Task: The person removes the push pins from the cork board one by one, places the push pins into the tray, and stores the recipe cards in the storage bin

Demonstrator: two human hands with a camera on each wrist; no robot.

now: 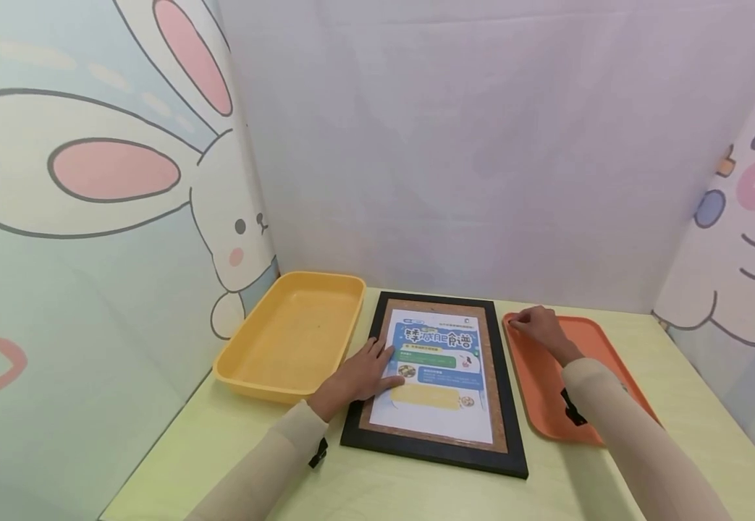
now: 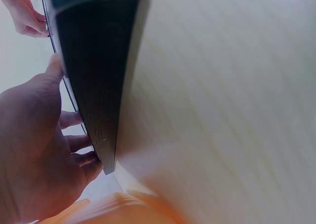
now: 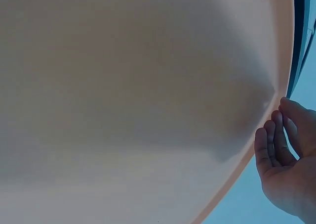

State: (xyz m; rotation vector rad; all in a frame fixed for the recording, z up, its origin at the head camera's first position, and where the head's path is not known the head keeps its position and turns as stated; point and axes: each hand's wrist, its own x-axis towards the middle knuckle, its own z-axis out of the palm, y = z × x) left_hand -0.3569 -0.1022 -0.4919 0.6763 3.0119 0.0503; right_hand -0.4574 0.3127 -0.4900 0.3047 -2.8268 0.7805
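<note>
A cork board with a black frame (image 1: 514,427) lies flat on the table, bearing a printed paper sheet (image 1: 436,423) with blue, green and yellow blocks. My left hand (image 1: 365,373) rests on the board's left side, fingers spread over the frame and the sheet's edge. In the left wrist view, the left fingers (image 2: 76,142) lie along the black frame. At the far left corner of the orange tray (image 1: 549,412), my right hand (image 1: 542,329) has thumb and index finger together at the rim. Between its fingertips shows a small green thing (image 2: 47,26), mostly hidden.
To the left of the board stands a yellow tray (image 1: 299,333) with raised sides, close to the left wall. Behind the table hangs a pale cloth wall (image 1: 449,159). Side walls carry cartoon prints. Bare pale yellow table (image 1: 429,499) shows in front of the board.
</note>
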